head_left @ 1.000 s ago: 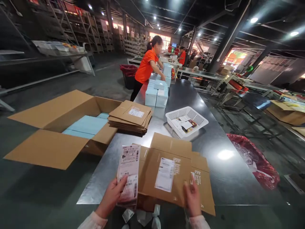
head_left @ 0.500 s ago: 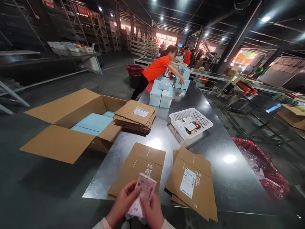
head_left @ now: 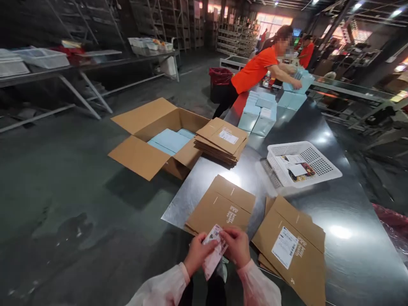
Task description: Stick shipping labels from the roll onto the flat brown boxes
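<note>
Both of my hands are closed on a small stack of printed white labels (head_left: 211,260), held in front of my body at the table's near edge. My left hand (head_left: 200,255) grips its left side with the thumb on top. At the upper right corner, the fingers of my right hand (head_left: 237,246) pinch the labels. Just beyond my hands lies a flat brown carton (head_left: 219,199) with white lettering. To the right is a pile of flat cartons (head_left: 299,238), its top one bearing a white shipping label (head_left: 285,247).
On the metal table (head_left: 350,204) are a white perforated basket (head_left: 318,170) with printed papers, a stack of folded cartons (head_left: 219,136) and light-blue boxes (head_left: 259,112). A large open carton (head_left: 153,155) stands at the left. A co-worker in orange (head_left: 258,68) handles blue boxes farther back.
My view has swung left, so the table appears farther right. My right hand has shifted up to the labels' upper corner. The co-worker's hands have moved onto the far blue boxes.
</note>
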{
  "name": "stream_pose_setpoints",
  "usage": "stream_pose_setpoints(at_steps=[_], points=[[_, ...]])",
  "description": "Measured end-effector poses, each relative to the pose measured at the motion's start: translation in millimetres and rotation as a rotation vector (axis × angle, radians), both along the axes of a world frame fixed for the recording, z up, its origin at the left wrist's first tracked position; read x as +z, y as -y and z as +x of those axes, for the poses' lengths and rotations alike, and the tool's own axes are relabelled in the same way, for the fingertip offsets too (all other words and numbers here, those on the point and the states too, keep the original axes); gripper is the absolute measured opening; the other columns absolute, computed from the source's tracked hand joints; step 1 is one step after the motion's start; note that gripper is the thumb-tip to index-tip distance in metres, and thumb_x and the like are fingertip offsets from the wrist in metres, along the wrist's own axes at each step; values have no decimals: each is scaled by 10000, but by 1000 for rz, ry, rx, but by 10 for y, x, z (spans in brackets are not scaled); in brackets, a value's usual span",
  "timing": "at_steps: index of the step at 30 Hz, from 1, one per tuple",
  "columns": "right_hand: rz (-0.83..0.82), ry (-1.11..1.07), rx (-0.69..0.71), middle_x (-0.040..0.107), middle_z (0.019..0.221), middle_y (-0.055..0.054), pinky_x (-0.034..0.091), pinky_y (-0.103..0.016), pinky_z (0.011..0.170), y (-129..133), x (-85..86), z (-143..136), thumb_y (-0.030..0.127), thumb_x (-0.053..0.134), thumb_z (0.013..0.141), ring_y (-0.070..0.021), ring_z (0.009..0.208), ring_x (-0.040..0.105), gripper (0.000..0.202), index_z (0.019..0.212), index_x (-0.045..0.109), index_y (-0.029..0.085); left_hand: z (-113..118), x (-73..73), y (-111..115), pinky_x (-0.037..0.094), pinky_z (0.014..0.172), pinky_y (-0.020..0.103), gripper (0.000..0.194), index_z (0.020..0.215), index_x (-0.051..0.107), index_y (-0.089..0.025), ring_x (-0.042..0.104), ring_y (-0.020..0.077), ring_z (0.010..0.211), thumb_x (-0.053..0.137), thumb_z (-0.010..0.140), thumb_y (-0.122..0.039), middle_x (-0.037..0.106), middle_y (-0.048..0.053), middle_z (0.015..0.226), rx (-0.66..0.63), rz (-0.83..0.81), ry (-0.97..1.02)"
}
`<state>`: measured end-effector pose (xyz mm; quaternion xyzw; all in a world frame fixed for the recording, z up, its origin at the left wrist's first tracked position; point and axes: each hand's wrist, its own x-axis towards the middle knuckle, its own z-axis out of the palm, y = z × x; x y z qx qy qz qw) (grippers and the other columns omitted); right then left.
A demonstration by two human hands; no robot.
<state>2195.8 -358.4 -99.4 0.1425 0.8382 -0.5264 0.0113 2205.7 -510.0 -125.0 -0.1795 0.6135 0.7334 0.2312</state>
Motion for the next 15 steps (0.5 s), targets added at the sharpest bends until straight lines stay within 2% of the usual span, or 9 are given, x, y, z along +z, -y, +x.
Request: stream_pose_setpoints(at_steps=[3, 6, 8, 10, 12, 13, 15], points=[[147, -53, -56, 695, 961, -122, 495, -369, 815, -90, -285, -412, 455, 687, 680, -244, 885, 634, 274, 664, 758, 191, 20, -195, 152, 462, 687, 304, 665, 836, 690, -114, 611, 204, 696, 867, 374, -558, 700, 62, 753, -176, 150, 102], [253, -31, -104, 646, 1079, -160, 442, -421, 908, -153, -531, -833, 454, 686, 669, -285, 1000, 576, 298, 678, 747, 162, 266, -534, 444, 478, 777, 368, 686, 818, 715, -94, 648, 267, 779, 859, 373, -596, 718, 106, 777, -245, 184, 205], [307, -15, -141, 600, 1189, -183, 396, -459, 961, -142, -650, -975, 464, 686, 667, -323, 1098, 526, 355, 806, 747, 143, 561, -778, 704, 480, 806, 393, 683, 800, 729, -111, 658, 287, 801, 850, 367, -624, 725, 108, 783, -260, 198, 253], [401, 4, -173, 487, 1360, -209, 306, -519, 1030, -67, -731, -979, 480, 660, 700, -366, 1243, 419, 512, 1066, 693, 123, 868, -949, 982, 485, 794, 392, 631, 783, 752, -156, 664, 280, 773, 820, 408, -659, 732, 85, 766, -305, 191, 268], [595, 28, -42, 334, 1494, -211, 166, -566, 1089, 64, -787, -891, 502, 592, 769, -378, 1374, 249, 662, 1304, 542, 115, 1068, -984, 1219, 492, 767, 376, 567, 760, 765, -202, 663, 263, 742, 788, 457, -682, 735, 56, 742, -362, 184, 264], [708, 39, 91, 277, 1531, -197, 99, -575, 1105, 138, -809, -833, 518, 545, 806, -367, 1414, 171, 699, 1376, 467, 122, 1096, -946, 1302, 494, 752, 367, 544, 758, 768, -217, 659, 253, 731, 769, 488, -689, 735, 44, 738, -379, 184, 248], [879, 65, 371, 221, 1564, -156, 24, -578, 1116, 255, -833, -716, 557, 460, 854, -333, 1448, 90, 720, 1447, 367, 159, 988, -781, 1374, 497, 717, 350, 526, 760, 766, -219, 647, 234, 699, 741, 537, -695, 731, 28, 727, -397, 166, 186]])
